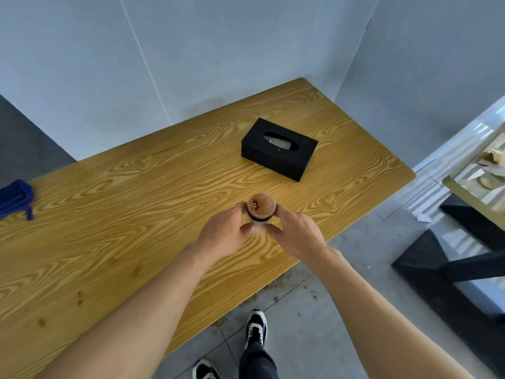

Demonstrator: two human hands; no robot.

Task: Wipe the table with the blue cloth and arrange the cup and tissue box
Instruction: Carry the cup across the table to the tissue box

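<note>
Both forearms are reaching out from under the camera, and I am watching the left hand (224, 236) and the right hand (296, 233) curling round the cup (261, 212) from either side, thumbs meeting on its near face, so each is grasping it. It is standing upright on the table (142, 192), just ahead of the knuckles. Beyond the fingertips and a little to the right, well apart from the cup, the black tissue box (278, 149) is sitting skewed to the table's edges. Far out to the left of the left hand, the blue cloth (16, 198) is lying bunched at the table's end. I am judging the cup full, so I would be lifting it level and slowly, keeping it upright.
</note>
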